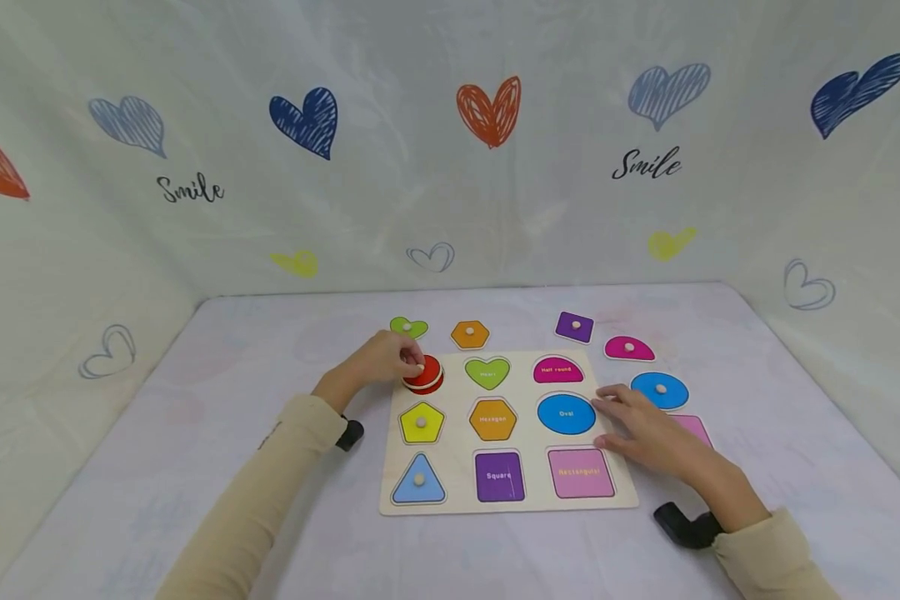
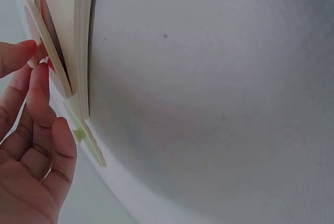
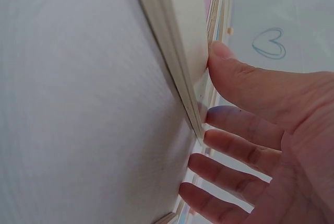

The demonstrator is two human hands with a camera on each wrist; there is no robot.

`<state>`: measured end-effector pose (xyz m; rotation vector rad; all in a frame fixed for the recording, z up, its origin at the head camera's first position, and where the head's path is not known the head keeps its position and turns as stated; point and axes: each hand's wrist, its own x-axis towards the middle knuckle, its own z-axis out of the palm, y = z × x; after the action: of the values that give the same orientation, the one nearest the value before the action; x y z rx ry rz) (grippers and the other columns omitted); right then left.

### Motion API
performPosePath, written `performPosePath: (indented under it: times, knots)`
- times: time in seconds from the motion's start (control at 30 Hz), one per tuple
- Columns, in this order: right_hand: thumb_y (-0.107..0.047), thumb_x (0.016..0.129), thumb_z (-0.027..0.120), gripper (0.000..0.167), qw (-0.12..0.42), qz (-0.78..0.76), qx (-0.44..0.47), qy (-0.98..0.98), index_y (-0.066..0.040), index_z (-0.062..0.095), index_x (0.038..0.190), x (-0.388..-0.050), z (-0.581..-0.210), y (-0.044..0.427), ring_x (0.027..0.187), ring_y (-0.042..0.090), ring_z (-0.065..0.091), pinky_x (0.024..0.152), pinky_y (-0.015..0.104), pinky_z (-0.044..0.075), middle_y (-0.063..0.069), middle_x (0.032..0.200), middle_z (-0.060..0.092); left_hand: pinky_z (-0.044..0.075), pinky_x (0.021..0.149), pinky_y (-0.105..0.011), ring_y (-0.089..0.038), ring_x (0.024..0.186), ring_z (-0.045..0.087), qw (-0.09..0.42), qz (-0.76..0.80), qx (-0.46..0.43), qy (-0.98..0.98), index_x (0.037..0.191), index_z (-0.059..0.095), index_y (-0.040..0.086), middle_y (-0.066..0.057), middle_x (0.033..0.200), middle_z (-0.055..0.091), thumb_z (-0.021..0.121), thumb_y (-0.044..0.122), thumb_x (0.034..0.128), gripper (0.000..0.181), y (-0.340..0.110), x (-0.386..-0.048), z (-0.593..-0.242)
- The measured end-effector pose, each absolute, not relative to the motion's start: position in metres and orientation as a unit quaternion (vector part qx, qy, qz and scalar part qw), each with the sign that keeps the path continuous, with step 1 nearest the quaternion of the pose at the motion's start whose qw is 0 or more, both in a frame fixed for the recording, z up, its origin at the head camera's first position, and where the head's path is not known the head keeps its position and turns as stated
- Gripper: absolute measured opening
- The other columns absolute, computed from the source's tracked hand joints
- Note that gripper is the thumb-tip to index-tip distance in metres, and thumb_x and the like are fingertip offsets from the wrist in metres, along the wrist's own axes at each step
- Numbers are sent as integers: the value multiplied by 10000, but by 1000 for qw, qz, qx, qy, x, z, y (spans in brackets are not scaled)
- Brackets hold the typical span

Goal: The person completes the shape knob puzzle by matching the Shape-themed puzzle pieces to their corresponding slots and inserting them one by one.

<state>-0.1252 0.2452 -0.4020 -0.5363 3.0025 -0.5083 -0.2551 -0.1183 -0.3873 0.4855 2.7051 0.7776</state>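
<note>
My left hand (image 1: 385, 357) pinches the small knob of a red round puzzle piece (image 1: 429, 372). The piece sits over the red round recess at the top left of a wooden shape board (image 1: 459, 467). In the left wrist view the piece's pale edge (image 2: 54, 51) is tilted, partly apart from the board (image 2: 82, 36). My right hand (image 1: 648, 433) rests at the board's right edge with fingers spread and extended; the right wrist view shows its thumb (image 3: 222, 51) touching the board. A yellow pentagon (image 1: 412, 432) and a blue triangle (image 1: 418, 493) lie in their recesses.
Behind the board lie a green heart (image 1: 417, 330), an orange hexagon (image 1: 461, 337) and a purple square (image 1: 568, 332). To its right are a magenta half round (image 1: 617, 351), a blue oval (image 1: 648, 397) and a pink rectangle (image 1: 693, 430), partly behind my right hand.
</note>
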Motion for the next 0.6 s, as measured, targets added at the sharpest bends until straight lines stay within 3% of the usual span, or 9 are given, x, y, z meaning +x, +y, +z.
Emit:
performPosePath:
  times: [0.6]
  knots:
    - [-279,791,716,584,24,-165,-170,971,17,540,1262,-124,-404,245,1177,421,442,841,486,508,219,1272,473,467,670,-214,-160,743,525,141,233,168,947,836,647,110,-20,763,593,679,145,838,48,-111,-253,-393]
